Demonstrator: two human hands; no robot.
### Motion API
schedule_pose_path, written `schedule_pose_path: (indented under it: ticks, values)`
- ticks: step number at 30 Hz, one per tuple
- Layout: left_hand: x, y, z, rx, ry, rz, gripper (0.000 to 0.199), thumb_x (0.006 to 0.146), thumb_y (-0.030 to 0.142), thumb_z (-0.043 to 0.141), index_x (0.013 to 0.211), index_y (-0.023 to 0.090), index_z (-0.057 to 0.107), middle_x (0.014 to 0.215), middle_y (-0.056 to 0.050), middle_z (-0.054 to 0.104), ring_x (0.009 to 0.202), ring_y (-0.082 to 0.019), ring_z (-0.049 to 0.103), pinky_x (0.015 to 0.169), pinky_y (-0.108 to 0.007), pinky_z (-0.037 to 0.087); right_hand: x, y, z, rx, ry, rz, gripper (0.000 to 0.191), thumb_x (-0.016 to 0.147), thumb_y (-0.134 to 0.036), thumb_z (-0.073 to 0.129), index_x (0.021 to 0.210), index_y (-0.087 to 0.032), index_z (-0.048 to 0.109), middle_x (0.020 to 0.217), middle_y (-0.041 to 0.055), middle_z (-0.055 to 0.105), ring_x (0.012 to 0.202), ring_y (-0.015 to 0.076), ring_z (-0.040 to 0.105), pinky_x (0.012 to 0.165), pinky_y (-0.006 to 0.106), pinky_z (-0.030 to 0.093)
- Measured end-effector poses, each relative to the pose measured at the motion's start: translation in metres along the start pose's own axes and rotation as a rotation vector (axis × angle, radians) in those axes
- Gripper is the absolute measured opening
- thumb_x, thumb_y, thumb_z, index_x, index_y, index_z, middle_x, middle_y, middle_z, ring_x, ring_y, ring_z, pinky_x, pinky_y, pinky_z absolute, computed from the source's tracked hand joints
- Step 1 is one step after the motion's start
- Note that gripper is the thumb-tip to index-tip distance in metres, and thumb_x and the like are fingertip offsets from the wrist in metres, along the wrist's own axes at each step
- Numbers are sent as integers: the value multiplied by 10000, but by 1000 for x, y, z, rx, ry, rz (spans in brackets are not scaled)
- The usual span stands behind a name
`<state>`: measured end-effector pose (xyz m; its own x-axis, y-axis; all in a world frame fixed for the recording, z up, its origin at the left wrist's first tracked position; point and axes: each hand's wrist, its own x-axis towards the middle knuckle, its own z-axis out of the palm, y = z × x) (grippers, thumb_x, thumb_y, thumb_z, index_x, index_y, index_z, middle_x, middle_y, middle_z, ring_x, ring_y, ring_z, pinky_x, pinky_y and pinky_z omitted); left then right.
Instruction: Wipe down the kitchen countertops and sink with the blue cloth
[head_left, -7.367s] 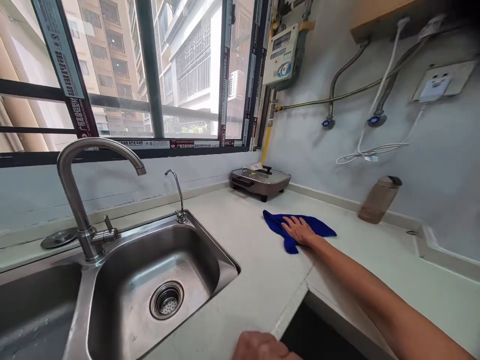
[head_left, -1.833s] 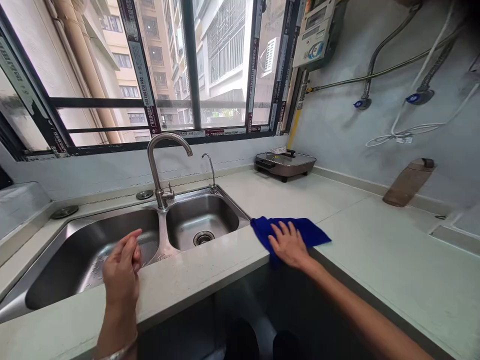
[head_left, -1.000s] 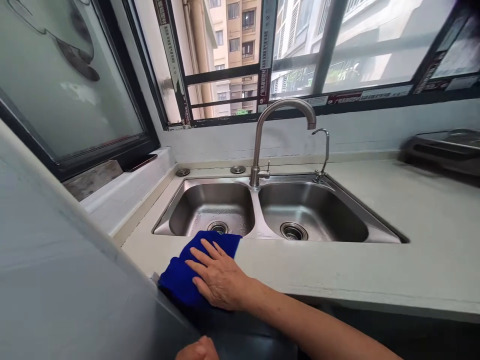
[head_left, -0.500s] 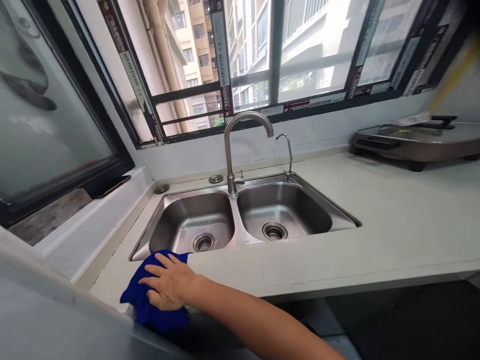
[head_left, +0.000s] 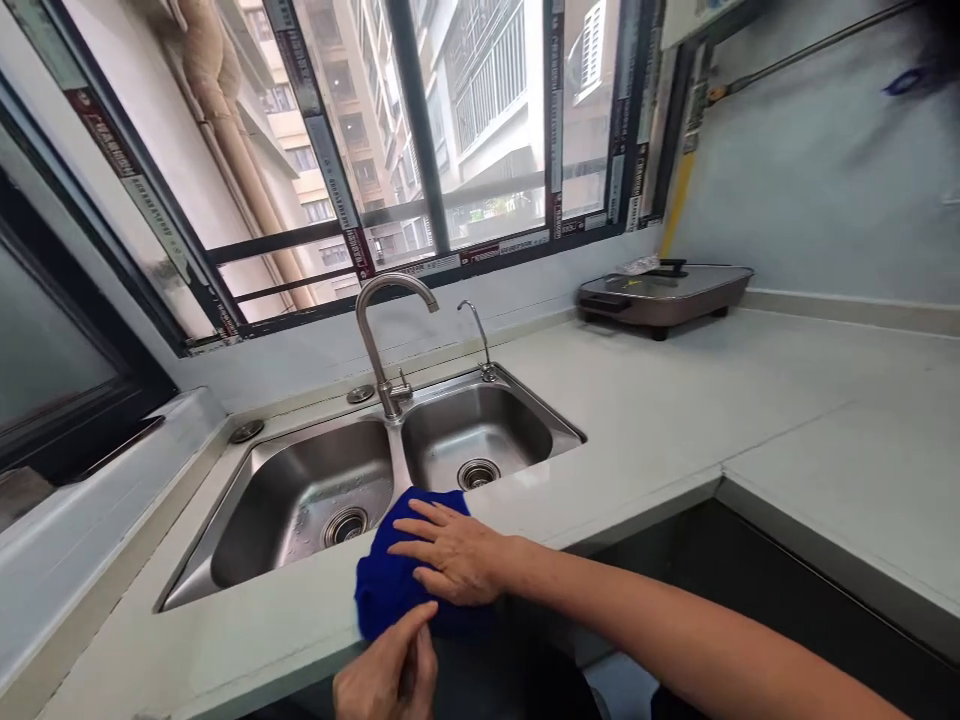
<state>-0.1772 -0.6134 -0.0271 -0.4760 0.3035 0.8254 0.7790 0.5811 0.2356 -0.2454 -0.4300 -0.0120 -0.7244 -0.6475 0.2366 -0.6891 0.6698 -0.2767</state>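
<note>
A blue cloth lies bunched on the counter's front edge, just before the divider of the double sink. On top of it presses my right hand, palm down with fingers spread. My left hand is low at the counter's edge, its fingers curled and a fingertip overlapping the cloth's lower border; nothing shows between its fingers. The left basin of the steel sink has water drops near its drain, and the right basin sits beside it.
The tall faucet and a thin spout rise behind the basins. Two round drain covers rest along the back ledge. An electric pan with a glass lid stands at the back right. The counter bends toward me at right.
My right hand and the blue cloth have moved from the sink's left front corner rightward to the divider. My left hand has come into view. The camera has turned right.
</note>
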Motion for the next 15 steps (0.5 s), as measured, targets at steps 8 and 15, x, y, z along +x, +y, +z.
schedule_pose_path:
  ticks: [8,15]
  values:
    - [63,28,56,55,-646,444,180,910,155,490,1003,227,627,741,35,736,619,-126,700,521,-205,487,-145,105,-40,-188,122,259,518,1010,-413,354,1474,-214,471,1585,73,384,1516,293,193,1246,545,213]
    - [82,49,108,15,-845,790,164,913,197,450,951,187,608,775,-6,708,688,-167,680,550,-269,509,-256,197,-72,-361,105,767,557,984,-528,261,1503,-376,393,1617,-28,314,1517,312,183,1208,662,160]
